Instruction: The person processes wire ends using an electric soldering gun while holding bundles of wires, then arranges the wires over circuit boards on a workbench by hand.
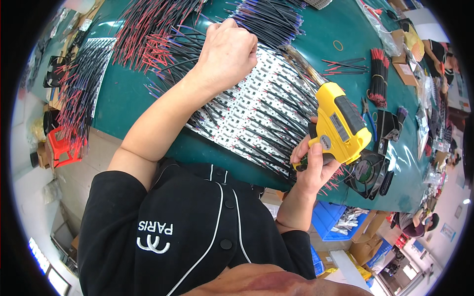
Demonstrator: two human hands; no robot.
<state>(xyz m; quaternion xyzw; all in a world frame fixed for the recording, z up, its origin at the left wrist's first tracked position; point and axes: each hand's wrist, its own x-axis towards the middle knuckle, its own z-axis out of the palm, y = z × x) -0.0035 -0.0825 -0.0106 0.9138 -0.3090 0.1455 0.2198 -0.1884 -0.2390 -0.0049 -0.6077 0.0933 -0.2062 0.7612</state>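
My right hand (315, 166) is wrapped round the handle of a yellow and black soldering gun (340, 121). The gun's long metal tip points away from me, over the far right edge of a panel of white circuit boards (243, 114). Above the panel's far side, my left hand (228, 52) is closed with its fingers curled under, and whatever they pinch is hidden. Rows of black wires (279, 135) stick out from the panel's right half. Black wires with red and purple ends lie beside and beyond my left hand.
Loose black and red wires (153, 32) spread over the green table (118, 106). At the right are a tied wire bundle (378, 79), pliers (368, 118) and a small fan (366, 172). A wired panel (101, 54) lies far left. A blue bin (328, 217) stands below the table edge.
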